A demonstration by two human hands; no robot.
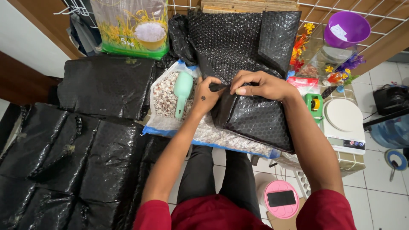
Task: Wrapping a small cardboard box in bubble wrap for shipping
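Observation:
My left hand [206, 94] and my right hand [260, 85] meet at the top edge of a black bubble-wrap package [255, 119], both pinching its folded end. The package lies tilted over a large clear sack of mottled beans [164, 98]. A mint-green scoop [182, 91] rests in the beans just left of my left hand. More black bubble wrap [238, 38] is spread out behind the package.
Several wrapped black packages [76, 149] are piled at the left. A rice bag [132, 27] stands at the back. At the right are a white scale [344, 123], a green tape dispenser [314, 104], a purple bowl [347, 27] and a pink stool [281, 199].

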